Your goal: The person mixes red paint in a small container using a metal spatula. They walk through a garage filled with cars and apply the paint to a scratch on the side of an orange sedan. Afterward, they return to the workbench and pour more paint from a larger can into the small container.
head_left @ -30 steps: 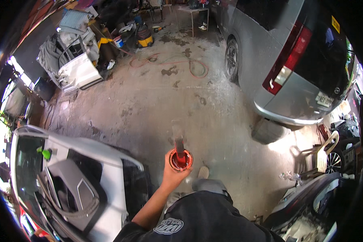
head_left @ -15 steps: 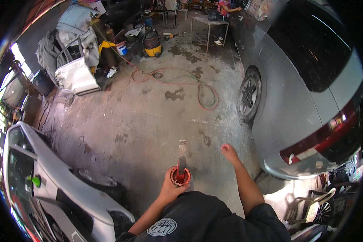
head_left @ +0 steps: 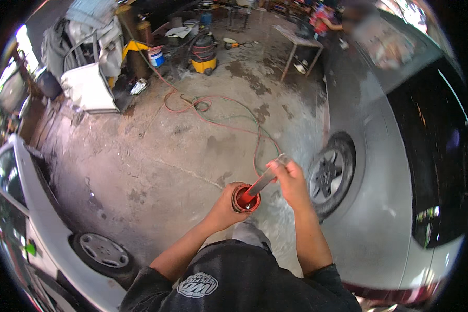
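My left hand (head_left: 224,209) is wrapped round a small open can (head_left: 248,204) of red paint, held in front of my body. My right hand (head_left: 291,184) is closed on the upper end of a flat stirring stick (head_left: 263,182). The stick slants up to the right out of the can, and its lower part is coated red where it enters the paint.
A grey van (head_left: 377,184) stands at my right, a white car (head_left: 44,213) at my left. Red and green hoses (head_left: 203,104) lie ahead on the concrete floor (head_left: 140,156). Farther back are a vacuum (head_left: 203,62), a panel (head_left: 86,88), a table (head_left: 291,36) and another person (head_left: 321,23).
I have moved forward between the vehicles. My right hand has risen from my side and taken hold of the stick, which now slants rightward. The can has risen slightly in my left hand.
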Demonstrator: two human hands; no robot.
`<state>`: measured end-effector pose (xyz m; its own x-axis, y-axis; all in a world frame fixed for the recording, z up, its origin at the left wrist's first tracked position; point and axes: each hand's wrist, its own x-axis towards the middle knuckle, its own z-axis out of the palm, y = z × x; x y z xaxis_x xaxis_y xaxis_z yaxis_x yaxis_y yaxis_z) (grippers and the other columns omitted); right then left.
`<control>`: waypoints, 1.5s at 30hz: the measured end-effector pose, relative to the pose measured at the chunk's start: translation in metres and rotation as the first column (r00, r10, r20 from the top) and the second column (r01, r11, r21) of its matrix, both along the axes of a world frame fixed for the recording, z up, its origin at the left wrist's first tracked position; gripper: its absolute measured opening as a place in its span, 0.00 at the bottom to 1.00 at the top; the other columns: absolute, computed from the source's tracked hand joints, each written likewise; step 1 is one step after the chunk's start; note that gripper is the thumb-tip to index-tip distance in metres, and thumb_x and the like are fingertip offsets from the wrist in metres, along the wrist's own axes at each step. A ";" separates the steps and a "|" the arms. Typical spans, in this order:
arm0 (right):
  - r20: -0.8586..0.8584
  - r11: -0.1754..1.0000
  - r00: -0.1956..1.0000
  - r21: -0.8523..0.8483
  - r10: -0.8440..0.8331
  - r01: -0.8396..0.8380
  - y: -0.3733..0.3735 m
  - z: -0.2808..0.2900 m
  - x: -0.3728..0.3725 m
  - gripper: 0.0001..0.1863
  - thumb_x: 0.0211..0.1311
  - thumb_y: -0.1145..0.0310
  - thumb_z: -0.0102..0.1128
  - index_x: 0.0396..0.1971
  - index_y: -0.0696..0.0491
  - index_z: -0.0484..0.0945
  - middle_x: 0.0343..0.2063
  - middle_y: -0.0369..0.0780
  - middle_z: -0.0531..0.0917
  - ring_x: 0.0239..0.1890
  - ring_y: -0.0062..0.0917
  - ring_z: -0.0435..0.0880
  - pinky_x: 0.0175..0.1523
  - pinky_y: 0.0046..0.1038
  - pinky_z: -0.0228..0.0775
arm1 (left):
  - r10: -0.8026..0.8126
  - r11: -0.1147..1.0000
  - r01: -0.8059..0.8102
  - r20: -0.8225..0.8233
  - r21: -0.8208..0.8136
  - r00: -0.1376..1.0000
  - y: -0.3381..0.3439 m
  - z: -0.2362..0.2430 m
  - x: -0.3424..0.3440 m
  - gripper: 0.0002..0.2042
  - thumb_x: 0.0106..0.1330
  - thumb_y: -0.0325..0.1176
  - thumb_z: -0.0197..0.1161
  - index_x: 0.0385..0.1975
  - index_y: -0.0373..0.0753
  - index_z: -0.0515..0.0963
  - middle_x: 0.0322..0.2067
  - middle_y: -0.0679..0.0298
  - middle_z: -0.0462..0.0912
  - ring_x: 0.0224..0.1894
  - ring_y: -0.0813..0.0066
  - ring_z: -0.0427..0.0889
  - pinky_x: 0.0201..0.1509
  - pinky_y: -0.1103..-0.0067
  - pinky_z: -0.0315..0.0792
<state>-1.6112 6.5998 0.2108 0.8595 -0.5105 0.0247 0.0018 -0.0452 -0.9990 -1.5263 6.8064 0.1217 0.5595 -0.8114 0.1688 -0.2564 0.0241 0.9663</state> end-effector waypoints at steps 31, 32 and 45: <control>0.015 0.979 0.999 0.202 -0.031 0.027 -0.552 -0.018 0.753 0.09 0.76 0.62 0.61 0.41 0.53 0.80 0.34 0.34 0.83 0.31 0.18 0.81 0.35 0.24 0.71 | 0.110 0.992 -0.123 -0.312 -0.023 0.944 -0.518 -0.047 0.706 0.41 0.52 0.29 0.79 0.66 0.34 0.65 0.61 0.54 0.73 0.66 0.64 0.73 0.71 0.70 0.67; -0.004 0.982 0.999 0.184 -0.042 0.043 -0.567 -0.018 0.772 0.09 0.76 0.62 0.61 0.41 0.53 0.80 0.34 0.34 0.83 0.31 0.18 0.81 0.35 0.24 0.71 | 0.111 0.992 -0.125 -0.325 -0.023 0.939 -0.532 -0.044 0.727 0.40 0.52 0.29 0.80 0.66 0.34 0.65 0.61 0.54 0.73 0.66 0.64 0.73 0.71 0.70 0.67; -0.101 0.975 0.981 -0.137 0.164 -0.177 -0.804 -0.040 0.983 0.09 0.74 0.67 0.64 0.43 0.58 0.84 0.30 0.33 0.84 0.32 0.13 0.80 0.37 0.21 0.73 | 0.203 0.977 -0.207 0.087 0.045 0.975 -0.825 -0.051 0.983 0.41 0.48 0.25 0.82 0.64 0.39 0.66 0.60 0.52 0.70 0.65 0.52 0.72 0.69 0.64 0.68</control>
<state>-0.6280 5.7954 0.1709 0.9355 -0.3531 0.0073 -0.0663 -0.1959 -0.9784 -0.5437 5.9809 0.0709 0.7011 -0.6899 0.1804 -0.3287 -0.0881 0.9403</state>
